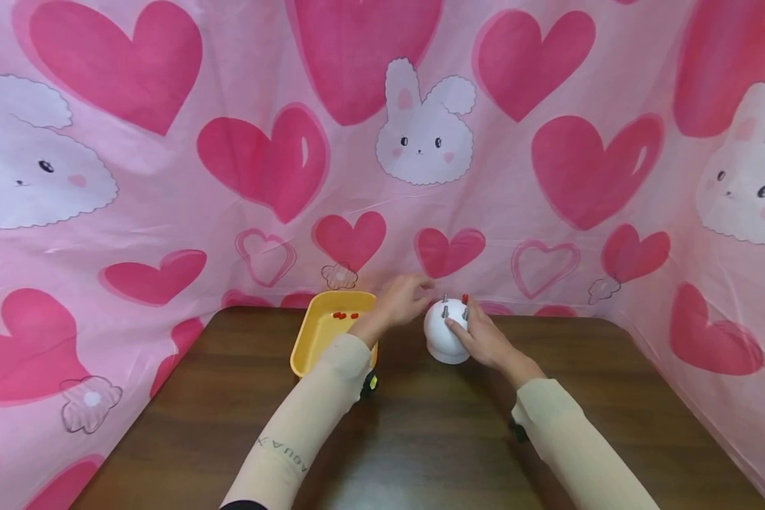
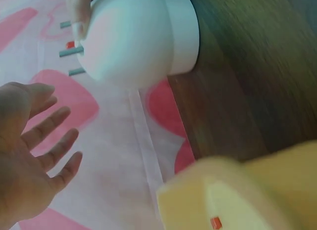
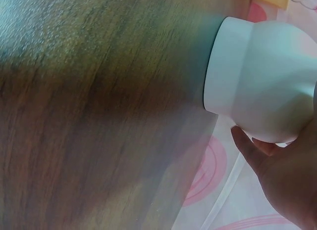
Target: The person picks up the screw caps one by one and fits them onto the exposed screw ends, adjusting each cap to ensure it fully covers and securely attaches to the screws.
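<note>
A white dome-shaped object [image 1: 445, 338] with a narrower-looking base stands on the table. Several threaded metal studs [image 2: 72, 52] stick out of its top, and a red cap [image 1: 465, 299] sits on one of them. My right hand [image 1: 487, 338] holds the dome from its right side, thumb in front near the studs; some of its fingers are hidden behind. Between the dome and a yellow tray [image 1: 297, 347] is my left hand [image 1: 400, 301], raised, its fingers spread and nothing in them. Small red pieces [image 1: 339, 316] lie inside the tray.
The brown wooden table [image 1: 421, 439] ends at a pink cloth [image 1: 357, 198] printed with hearts and rabbits, which hangs behind and at both sides. My left forearm passes over the tray's right front part. A dark thing with a yellow-green mark [image 1: 372, 383] shows beside that forearm.
</note>
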### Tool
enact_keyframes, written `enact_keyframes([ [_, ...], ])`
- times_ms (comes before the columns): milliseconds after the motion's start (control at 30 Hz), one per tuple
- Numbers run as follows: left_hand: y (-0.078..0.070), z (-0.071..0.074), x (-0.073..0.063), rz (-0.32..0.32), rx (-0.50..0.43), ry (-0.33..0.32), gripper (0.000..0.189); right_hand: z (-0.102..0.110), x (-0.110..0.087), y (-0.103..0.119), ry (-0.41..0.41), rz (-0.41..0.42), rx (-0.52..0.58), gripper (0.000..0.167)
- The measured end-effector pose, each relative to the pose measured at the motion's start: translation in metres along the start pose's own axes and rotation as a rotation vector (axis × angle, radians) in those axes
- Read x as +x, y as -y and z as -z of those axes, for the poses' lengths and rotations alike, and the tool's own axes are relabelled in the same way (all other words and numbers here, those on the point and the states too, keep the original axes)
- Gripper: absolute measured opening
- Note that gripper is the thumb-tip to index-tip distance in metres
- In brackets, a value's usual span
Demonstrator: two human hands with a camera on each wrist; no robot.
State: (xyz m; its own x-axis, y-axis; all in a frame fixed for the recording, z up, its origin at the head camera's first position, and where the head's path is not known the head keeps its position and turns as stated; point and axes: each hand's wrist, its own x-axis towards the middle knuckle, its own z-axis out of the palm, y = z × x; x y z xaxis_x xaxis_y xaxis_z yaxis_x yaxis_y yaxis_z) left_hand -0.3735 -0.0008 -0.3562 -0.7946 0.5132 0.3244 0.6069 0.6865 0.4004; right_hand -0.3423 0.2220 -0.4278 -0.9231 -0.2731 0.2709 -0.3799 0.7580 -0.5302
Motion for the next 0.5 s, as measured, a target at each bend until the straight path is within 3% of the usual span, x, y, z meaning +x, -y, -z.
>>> enact_keyframes([
  [233, 0.014, 0.010, -0.007, 0.003, 0.041, 0.003, 0.037, 0.001, -0.001, -0.001, 0.030, -0.023, -0.001, 0.088],
  [500, 0.033, 0.023, -0.019, 0.047, 0.103, 0.000, 0.038, 0.002, 0.001, 0.000, 0.034, -0.024, 0.003, 0.089],
])
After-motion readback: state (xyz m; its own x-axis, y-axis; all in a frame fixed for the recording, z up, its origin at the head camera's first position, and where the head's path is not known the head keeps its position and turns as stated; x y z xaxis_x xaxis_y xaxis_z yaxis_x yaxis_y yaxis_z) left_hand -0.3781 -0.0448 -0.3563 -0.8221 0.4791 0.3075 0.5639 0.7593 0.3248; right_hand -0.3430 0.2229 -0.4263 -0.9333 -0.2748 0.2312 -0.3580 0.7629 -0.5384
